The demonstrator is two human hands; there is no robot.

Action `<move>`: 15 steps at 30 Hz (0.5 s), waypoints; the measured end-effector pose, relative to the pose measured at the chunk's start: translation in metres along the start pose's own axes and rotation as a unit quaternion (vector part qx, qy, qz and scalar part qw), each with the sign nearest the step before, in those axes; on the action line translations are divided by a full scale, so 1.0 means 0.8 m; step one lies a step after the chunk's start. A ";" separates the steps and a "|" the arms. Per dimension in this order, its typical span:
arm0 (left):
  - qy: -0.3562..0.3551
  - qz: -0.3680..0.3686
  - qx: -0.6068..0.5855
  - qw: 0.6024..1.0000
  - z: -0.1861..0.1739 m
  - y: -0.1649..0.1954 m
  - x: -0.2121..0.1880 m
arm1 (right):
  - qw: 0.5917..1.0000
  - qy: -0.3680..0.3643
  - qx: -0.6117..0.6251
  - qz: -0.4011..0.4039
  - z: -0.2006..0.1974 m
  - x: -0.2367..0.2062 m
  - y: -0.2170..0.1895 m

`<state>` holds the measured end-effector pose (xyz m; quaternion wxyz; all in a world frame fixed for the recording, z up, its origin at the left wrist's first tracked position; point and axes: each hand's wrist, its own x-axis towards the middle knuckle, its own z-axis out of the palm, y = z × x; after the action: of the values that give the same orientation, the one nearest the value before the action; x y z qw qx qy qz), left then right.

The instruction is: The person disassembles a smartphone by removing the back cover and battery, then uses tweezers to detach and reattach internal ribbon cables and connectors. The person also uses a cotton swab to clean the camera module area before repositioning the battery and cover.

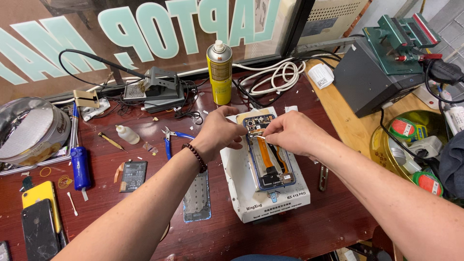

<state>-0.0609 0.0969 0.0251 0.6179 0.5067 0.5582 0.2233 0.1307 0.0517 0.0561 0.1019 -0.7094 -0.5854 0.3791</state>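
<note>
**Pinching grip at an opened phone**

Both grips are closed to a fine pinch over the opened smartphone: the right hand is pinched on a thin pale strip or tool at the phone's upper half, while the left hand is curled against the phone's top-left edge; what it holds, if anything, cannot be told. The phone lies back-off on a white heating pad on the table, its orange flex cable exposed. Disassembly is judged partly done: a removed back cover and a black battery lie to the left. Printed lettering runs along the pad's front edge. Farther off stands a yellow spray can with a label, and pale green letters are seen reversed on the window.
</note>
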 end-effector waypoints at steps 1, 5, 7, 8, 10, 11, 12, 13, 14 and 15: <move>-0.005 0.004 0.010 1.000 0.000 0.002 0.000 | 1.000 -0.005 -0.001 -0.005 -0.001 0.002 0.001; -0.011 0.019 0.026 0.999 0.001 0.008 -0.001 | 1.000 -0.022 0.019 0.013 -0.004 0.010 0.004; -0.009 0.021 0.028 0.999 0.001 0.010 -0.002 | 0.999 -0.025 0.037 0.012 -0.003 0.013 0.004; -0.008 0.022 0.029 0.999 0.001 0.011 -0.002 | 0.999 -0.026 0.037 0.013 -0.004 0.013 0.005; -0.008 0.017 0.040 0.999 0.002 0.012 -0.002 | 0.999 -0.029 0.038 0.014 -0.005 0.015 0.004; -0.009 0.015 0.045 0.999 0.003 0.013 -0.002 | 0.998 -0.034 0.042 0.025 -0.006 0.016 0.004; -0.015 0.018 0.045 0.999 0.003 0.013 -0.002 | 0.997 -0.039 0.047 0.037 -0.007 0.016 0.003; -0.020 0.020 0.046 0.999 0.003 0.014 -0.002 | 0.997 -0.045 0.051 0.048 -0.007 0.017 0.002; -0.026 0.023 0.046 0.998 0.003 0.014 -0.001 | 0.997 -0.045 0.047 0.048 -0.007 0.018 0.001; -0.031 0.022 0.049 0.998 0.003 0.015 -0.001 | 0.997 -0.045 0.043 0.050 -0.008 0.018 0.000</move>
<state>-0.0553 0.1003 0.0355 0.6041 0.5551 0.5382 0.1931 0.1354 0.0667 0.0541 0.0870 -0.7149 -0.5367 0.4397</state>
